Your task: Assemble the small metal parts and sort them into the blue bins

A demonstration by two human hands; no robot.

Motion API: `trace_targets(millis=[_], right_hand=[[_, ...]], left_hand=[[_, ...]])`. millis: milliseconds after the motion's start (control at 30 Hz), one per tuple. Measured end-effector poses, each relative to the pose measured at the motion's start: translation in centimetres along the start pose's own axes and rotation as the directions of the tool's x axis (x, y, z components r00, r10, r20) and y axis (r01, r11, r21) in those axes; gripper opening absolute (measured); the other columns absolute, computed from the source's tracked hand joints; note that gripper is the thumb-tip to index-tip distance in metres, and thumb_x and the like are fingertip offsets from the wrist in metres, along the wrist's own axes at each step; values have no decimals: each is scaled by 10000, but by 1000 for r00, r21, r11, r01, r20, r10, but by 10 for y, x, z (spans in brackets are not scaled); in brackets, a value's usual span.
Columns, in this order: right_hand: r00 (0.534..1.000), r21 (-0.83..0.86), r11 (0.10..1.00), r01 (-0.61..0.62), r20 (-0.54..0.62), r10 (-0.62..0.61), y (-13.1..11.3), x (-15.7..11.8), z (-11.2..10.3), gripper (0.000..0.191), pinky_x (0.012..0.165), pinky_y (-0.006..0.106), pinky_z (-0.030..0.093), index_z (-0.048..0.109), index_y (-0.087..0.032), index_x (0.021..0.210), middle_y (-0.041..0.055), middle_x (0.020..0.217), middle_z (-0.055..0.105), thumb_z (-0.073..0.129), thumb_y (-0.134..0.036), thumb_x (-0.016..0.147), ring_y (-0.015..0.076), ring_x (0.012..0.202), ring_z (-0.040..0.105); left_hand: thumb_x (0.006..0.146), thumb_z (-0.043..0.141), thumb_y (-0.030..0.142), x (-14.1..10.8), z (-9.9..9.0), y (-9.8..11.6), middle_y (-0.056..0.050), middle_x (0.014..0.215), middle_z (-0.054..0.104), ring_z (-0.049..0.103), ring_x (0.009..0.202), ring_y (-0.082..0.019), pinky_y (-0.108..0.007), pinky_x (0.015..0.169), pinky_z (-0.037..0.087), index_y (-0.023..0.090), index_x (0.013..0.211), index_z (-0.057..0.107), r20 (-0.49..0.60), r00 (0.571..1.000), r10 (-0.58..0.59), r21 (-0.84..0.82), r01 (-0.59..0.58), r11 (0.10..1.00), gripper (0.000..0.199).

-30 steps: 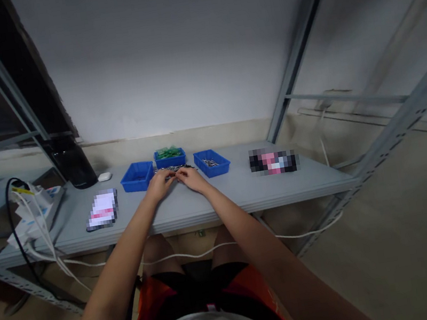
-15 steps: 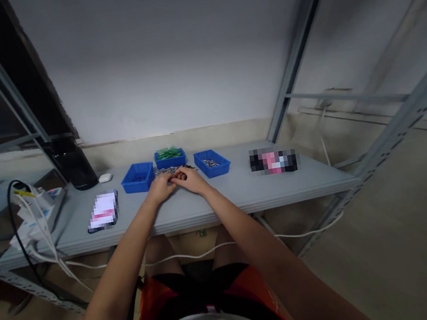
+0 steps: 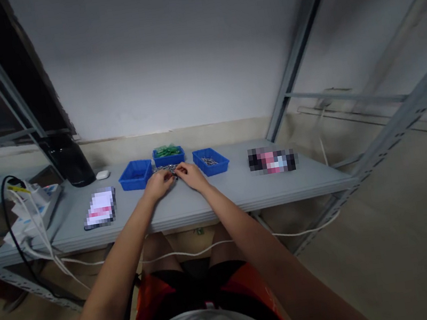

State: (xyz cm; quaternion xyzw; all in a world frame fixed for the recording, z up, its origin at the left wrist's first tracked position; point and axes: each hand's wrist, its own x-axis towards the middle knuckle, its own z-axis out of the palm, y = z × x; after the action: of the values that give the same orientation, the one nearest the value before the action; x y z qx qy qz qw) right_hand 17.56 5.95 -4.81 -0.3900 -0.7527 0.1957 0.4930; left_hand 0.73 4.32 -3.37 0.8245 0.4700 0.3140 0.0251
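My left hand [image 3: 160,183] and my right hand [image 3: 190,174] are close together over the grey tabletop [image 3: 227,195], fingers curled in a pinch. Whatever lies between the fingertips is too small to name. Just beyond them is a heap of small shiny metal pieces [image 3: 163,168]. A blue tray [image 3: 138,184] stands to the left of the heap, with little visible inside. Behind it, green pieces [image 3: 167,150] fill a second blue tray [image 3: 170,160]. To the right, a third blue tray [image 3: 218,169] contains small metal pieces [image 3: 209,161].
A blurred-out phone [image 3: 100,207], a small white case [image 3: 103,175] and a black bottle [image 3: 70,161] are on the left. A power strip [image 3: 39,212] with cables sits at the left edge. A pixelated dark and pink item [image 3: 272,160] lies right. A white cable [image 3: 196,253] hangs below the tabletop.
My hands, whose fingertips touched before, are now slightly apart, and the right one sits a little further left. The whole view has shifted slightly.
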Motion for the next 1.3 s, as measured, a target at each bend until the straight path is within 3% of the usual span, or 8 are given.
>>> trace_targets(millis=[400,600,1067,1300], right_hand=[[996,-45,999,-19,81,22,10,-1,3,132,728,258,447,654,-179,862,31,829,685,543,-250,855,140,740,604],[993,-54,999,-3,118,10,7,-2,1,134,740,257,434,674,-174,850,29,785,679,552,-227,850,138,715,583],[995,-21,1000,0,98,2,8,-2,0,172,757,263,430,697,-183,900,37,839,686,550,-259,852,147,752,587],[996,-37,999,-11,84,15,7,-3,0,205,730,256,424,687,-182,948,33,817,675,543,-303,864,142,728,575]], left_hand=[[859,510,291,0,-2,-2,-96,924,684,613,839,-206,-306,776,478,149,907,664,-65,997,-40,-2,40,999,215],[863,507,304,0,-3,0,-87,909,672,600,799,-186,-298,757,477,146,917,655,-90,996,2,-29,-4,1000,223],[867,500,292,1,-1,-3,-90,939,666,607,848,-191,-301,774,484,147,957,645,-109,993,49,-81,-58,995,223],[809,542,307,-2,-6,8,-57,907,681,608,736,-159,-262,698,471,170,889,606,-112,993,-42,-147,25,989,171]])
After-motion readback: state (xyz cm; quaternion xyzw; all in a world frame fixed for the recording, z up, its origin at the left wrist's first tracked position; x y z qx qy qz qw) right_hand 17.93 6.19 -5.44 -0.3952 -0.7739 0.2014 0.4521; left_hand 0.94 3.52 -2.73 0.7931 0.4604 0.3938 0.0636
